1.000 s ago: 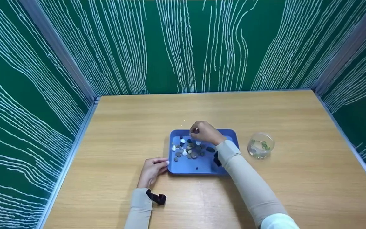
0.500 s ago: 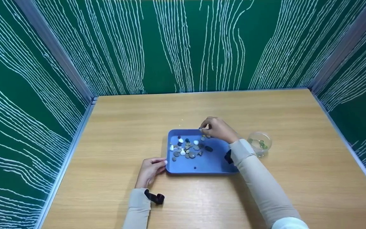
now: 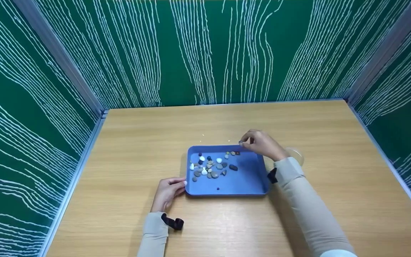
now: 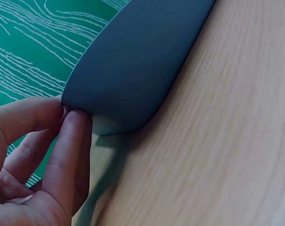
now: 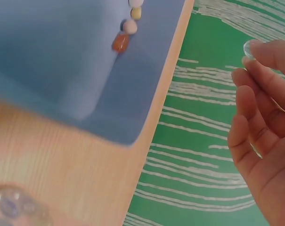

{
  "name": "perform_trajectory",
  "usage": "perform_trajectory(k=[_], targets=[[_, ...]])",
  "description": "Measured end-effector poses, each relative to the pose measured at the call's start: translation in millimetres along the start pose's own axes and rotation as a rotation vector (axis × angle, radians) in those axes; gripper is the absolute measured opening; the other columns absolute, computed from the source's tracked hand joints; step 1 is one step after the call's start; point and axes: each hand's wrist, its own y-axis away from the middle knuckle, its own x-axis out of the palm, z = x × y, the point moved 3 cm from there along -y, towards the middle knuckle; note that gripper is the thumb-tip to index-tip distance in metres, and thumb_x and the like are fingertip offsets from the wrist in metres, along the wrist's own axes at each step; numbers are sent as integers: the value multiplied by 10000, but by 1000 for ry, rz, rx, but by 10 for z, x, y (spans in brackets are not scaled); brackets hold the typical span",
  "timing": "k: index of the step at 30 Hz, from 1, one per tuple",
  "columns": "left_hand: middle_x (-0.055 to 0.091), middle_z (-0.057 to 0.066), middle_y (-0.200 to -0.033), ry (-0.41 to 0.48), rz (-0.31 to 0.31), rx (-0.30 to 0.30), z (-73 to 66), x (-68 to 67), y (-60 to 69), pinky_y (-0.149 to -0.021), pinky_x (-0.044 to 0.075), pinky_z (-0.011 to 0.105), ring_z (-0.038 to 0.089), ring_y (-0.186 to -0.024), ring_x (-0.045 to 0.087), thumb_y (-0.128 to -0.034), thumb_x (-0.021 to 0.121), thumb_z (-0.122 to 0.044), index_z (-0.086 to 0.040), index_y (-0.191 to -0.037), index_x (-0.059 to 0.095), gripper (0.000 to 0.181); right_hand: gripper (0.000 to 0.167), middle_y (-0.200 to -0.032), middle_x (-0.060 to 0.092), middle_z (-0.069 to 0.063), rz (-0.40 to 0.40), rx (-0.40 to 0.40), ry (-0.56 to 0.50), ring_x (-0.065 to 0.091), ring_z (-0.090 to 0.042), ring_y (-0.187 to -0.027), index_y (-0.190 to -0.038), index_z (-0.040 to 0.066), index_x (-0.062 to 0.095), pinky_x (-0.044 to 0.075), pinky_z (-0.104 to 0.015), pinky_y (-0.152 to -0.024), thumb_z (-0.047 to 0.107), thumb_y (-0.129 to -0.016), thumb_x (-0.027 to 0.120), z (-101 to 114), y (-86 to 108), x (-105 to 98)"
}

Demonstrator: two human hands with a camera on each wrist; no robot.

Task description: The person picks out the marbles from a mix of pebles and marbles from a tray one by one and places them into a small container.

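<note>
A shallow blue tray (image 3: 243, 182) lies on the table with several small stones (image 3: 214, 174), white, grey and dark, mostly in its left half. My left hand (image 3: 167, 192) pinches the tray's left side near its front corner between thumb and fingers; the left wrist view shows the fingertips on the tray wall (image 4: 128, 66). My right hand (image 3: 262, 143) is over the tray's back right edge. Between its thumb and index finger it pinches a clear glass marble (image 5: 248, 48). A reddish stone (image 5: 120, 43) lies in the tray beside several pale ones.
A round clear plastic container (image 3: 295, 155) stands right of the tray, mostly hidden by my right wrist; marbles show blurred in it in the right wrist view. Small pale bits (image 3: 229, 140) lie behind the tray. Green walls with white lines (image 3: 184, 53) enclose the table.
My right hand has moved right from over the stones to the tray's back right edge, with the marble in its fingertips. The left hand stays on the tray.
</note>
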Motion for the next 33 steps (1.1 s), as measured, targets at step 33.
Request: perform_trajectory(k=[33], targets=[[684, 169, -1057, -35, -19, -12, 12, -4, -11, -849, 588, 285, 140, -886, 657, -830, 664, 72, 181, -1137, 592, 333, 187, -970, 663, -74, -125, 57, -16, 543, -207, -820, -995, 78, 719, 479, -225, -579, 231, -930, 632, -840, 780, -523]])
